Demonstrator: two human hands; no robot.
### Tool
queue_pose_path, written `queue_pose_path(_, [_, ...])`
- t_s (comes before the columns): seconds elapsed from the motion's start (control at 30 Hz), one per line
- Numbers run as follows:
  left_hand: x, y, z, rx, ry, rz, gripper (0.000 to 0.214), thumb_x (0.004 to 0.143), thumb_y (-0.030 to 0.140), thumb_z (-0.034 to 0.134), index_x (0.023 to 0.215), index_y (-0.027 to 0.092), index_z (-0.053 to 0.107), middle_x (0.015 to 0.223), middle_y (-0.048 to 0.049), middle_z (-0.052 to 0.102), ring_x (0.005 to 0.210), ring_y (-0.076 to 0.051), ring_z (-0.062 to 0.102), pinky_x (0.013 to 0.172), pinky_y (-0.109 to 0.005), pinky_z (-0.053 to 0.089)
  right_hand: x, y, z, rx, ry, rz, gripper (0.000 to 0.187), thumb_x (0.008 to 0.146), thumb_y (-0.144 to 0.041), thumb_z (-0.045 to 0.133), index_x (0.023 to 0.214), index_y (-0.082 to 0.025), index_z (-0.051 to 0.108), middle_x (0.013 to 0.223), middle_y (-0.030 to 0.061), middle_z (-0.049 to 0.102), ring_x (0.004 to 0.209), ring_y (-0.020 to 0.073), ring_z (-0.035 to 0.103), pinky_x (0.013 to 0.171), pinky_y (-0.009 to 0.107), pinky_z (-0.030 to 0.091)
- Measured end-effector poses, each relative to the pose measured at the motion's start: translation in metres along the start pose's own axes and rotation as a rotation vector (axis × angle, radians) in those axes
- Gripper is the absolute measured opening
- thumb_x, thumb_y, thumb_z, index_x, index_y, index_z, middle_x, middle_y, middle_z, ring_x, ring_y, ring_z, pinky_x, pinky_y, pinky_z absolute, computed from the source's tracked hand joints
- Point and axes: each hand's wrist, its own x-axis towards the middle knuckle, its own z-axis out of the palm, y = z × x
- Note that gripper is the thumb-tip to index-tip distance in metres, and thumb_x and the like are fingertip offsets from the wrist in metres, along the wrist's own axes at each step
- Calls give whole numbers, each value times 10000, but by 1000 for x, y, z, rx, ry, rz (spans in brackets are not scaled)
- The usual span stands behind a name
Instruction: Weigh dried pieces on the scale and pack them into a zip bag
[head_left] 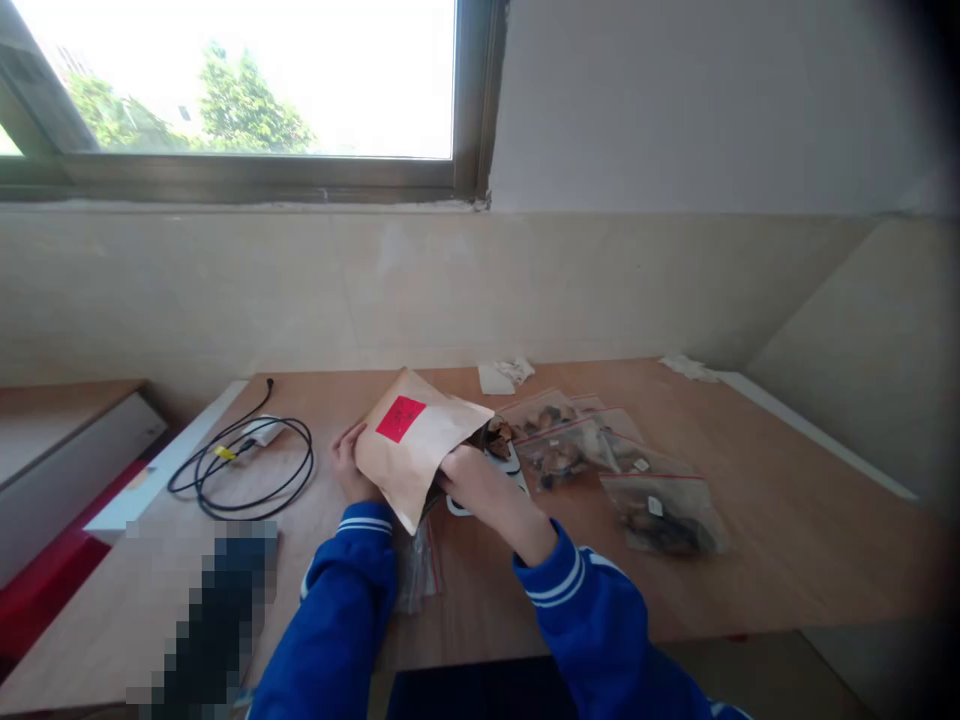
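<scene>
My left hand [349,468] grips the left side of a brown paper envelope [417,442] with a red label, held tilted above the wooden table [787,520]. My right hand [480,490] is closed at the envelope's open lower right edge, over a white object with dark parts [510,462]; what the fingers pinch is hidden. Both arms wear blue sleeves with white stripes. Several clear zip bags [585,450] of dark dried pieces lie just right of my hands, the nearest bag [664,515] further right.
A coiled black cable [247,465] lies on the table's left. Crumpled white paper [506,375] sits near the back wall, more [686,367] at the far right. An empty clear bag [417,570] lies under my arms. A blurred dark patch [214,620] covers the near left. A window is above.
</scene>
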Motion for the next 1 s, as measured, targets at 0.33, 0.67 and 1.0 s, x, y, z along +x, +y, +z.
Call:
queue_pose_path(0.33, [0,-25,4,30,-83,10,332,722,236,599,1043,188,668,1049,-92,551,1049,-247,528,970,-419,420,-14,11,-15,191,279,-108,245,824,-21,508,824,-198,678,1033,63,660,1025,189,596,890,335,509])
queue_pose_path(0.67, [-2,-28,5,47,-145,-27,386,696,170,542,1063,185,662,1066,-95,557,1064,-254,536,971,-427,428,-14,6,-14,242,534,-162,220,854,-79,510,857,-237,662,1184,57,634,1147,183,559,973,373,478])
queue_pose_path(1.0, [-1,-14,1,81,-72,-51,405,701,156,514,1081,188,650,1093,-99,542,1082,-249,534,997,-418,420,-3,6,-28,312,518,-149,213,829,-83,520,861,-239,662,1105,51,663,1056,171,611,906,333,507])
